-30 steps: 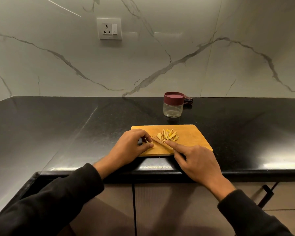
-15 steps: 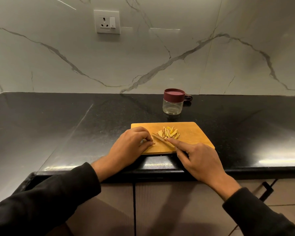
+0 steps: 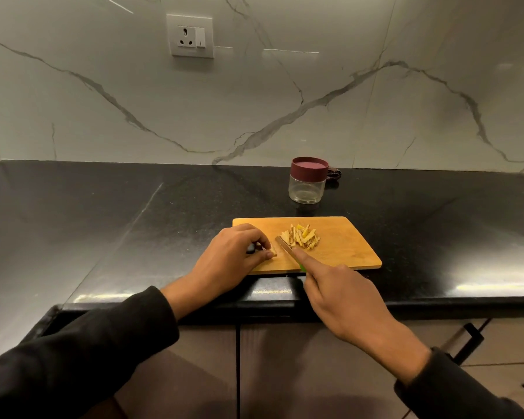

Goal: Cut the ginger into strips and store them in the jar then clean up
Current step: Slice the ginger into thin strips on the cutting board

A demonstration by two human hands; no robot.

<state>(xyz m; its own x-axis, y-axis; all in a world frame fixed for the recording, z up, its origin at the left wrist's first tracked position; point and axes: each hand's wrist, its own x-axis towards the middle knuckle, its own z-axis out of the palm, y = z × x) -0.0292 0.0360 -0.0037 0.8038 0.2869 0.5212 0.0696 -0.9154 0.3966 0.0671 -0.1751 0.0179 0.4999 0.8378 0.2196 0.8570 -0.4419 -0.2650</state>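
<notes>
Black counter, wooden cutting board (image 3: 345, 249) at its front edge. Your left hand (image 3: 233, 261) pinches the last ginger piece (image 3: 272, 253); right hand (image 3: 342, 297) grips the knife (image 3: 286, 247), forefinger along the spine, beside the strips (image 3: 301, 238). Nub looks small, stiff, probably slick: hold its far end. Jar (image 3: 307, 184) is capped behind.

Pale yellow ginger strips (image 3: 300, 239) heaped loosely mid-way across a rectangular wooden cutting board (image 3: 348, 249) on the black counter, with one small uncut ginger piece (image 3: 272, 253) apart near the board's left end. Beyond the board, standing upright: a clear glass jar (image 3: 307, 189), empty, capped with its maroon lid (image 3: 309, 168).
</notes>
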